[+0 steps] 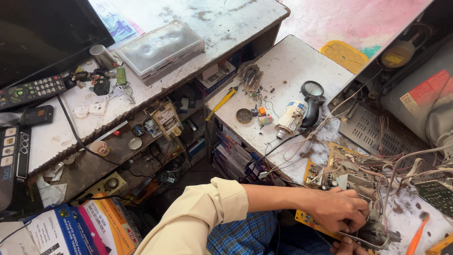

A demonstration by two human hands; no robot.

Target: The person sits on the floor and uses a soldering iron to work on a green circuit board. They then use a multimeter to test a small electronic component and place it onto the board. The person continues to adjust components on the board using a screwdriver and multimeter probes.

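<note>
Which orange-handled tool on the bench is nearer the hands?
The orange screwdriver at the bench's lower right, just beside the left hand on the circuit board. The yellow-orange one lies far off at the bench's left edge.

Cream sleeve (198, 215) rolled up — blue checked trousers (245, 233).

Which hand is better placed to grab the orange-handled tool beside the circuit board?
Probably the right hand: though mostly cut off at the bottom edge, it lies nearer the orange-handled tool, while the left hand is busy gripping the circuit board.
</note>
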